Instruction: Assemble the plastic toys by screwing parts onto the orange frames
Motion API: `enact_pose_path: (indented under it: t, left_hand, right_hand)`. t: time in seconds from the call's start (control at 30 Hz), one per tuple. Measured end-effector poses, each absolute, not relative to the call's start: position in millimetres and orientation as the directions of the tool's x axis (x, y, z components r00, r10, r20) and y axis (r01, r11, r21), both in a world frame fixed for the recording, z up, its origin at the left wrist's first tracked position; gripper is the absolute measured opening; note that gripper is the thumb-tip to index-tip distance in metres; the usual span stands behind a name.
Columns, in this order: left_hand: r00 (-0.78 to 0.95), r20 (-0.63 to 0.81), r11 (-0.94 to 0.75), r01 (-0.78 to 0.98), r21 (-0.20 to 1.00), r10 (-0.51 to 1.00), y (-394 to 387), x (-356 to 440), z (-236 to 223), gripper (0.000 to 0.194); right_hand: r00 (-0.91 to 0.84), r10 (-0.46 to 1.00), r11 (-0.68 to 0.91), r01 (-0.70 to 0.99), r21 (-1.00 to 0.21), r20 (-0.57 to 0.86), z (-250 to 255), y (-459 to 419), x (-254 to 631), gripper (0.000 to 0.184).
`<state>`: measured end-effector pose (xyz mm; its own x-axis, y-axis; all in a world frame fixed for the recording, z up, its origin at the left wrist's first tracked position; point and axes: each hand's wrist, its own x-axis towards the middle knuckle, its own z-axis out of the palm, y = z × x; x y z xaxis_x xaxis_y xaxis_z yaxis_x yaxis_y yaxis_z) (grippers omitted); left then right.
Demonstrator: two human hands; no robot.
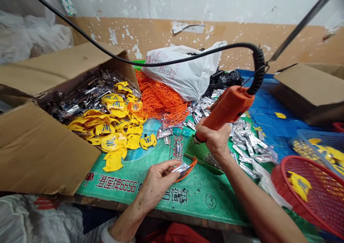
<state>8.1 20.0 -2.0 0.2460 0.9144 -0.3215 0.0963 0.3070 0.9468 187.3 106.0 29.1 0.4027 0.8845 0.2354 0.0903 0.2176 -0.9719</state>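
Observation:
My left hand [161, 176] pinches a small silvery plastic part [181, 168] together with a curved orange plastic piece [191, 169], low over the green sheet. Wrapped around an orange electric screwdriver [227, 108], my right hand [216, 139] holds it tilted above a green perforated tray [200, 149]. The tool's tip is hidden behind my hand and the tray. Small screws [212, 161] lie at the tray's near right end. Left of the tray rests another silvery part [177, 148], near two teal pieces [181, 132].
Yellow molded parts [113, 128] spill from a cardboard box [45, 146] at left. Orange frames [158, 96] lie before a white bag [180, 69]. Silvery parts [249, 142] spread at right, by a red basket [309, 200]. A black cable [161, 62] arcs overhead to the screwdriver.

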Motion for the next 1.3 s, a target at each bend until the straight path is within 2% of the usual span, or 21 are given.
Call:
enact_pose_path:
  t: [0.23,0.4,0.53,0.63,0.77,1.03,1.17,1.3]
  left_hand:
    - [0.297,-0.213,0.183,0.124,0.975,0.931,17.4,5.3,-2.6,0.023]
    - [0.359,-0.12,0.034,0.237,0.971,0.925,16.6,2.5,-0.5,0.027]
    - [0.406,-0.032,-0.102,0.303,0.948,0.913,13.4,3.2,1.3,0.036]
    - [0.362,-0.054,-0.059,0.294,0.954,0.931,12.3,5.4,1.7,0.036]
    - [0.276,-0.151,0.07,0.283,0.957,0.949,12.4,9.3,2.2,0.044]
    - [0.289,-0.17,0.117,0.191,0.975,0.942,12.5,11.9,1.8,0.042]
    - [0.284,-0.168,0.12,0.179,0.976,0.944,12.5,13.0,2.3,0.038]
    - [0.277,-0.119,0.075,0.166,0.983,0.953,11.6,15.4,1.8,0.023]
  right_hand:
    - [0.418,0.871,0.27,0.03,-0.962,0.258,34.6,108.5,195.0,0.013]
    - [0.367,0.866,0.418,-0.156,-0.895,0.341,72.9,85.5,198.9,0.014]
    - [0.218,0.924,0.372,-0.317,-0.873,0.314,96.6,47.1,188.9,0.043]
    - [0.132,0.955,0.294,-0.338,-0.894,0.265,99.2,23.4,177.7,0.055]
    - [0.012,0.962,0.262,-0.341,-0.903,0.274,90.4,13.4,167.9,0.057]
    - [-0.015,0.96,0.26,-0.313,-0.914,0.278,82.7,17.3,162.3,0.058]
    - [-0.047,0.956,0.262,-0.3,-0.917,0.289,80.6,17.2,163.3,0.058]
    - [-0.065,0.951,0.272,-0.283,-0.92,0.302,78.6,15.0,164.2,0.057]
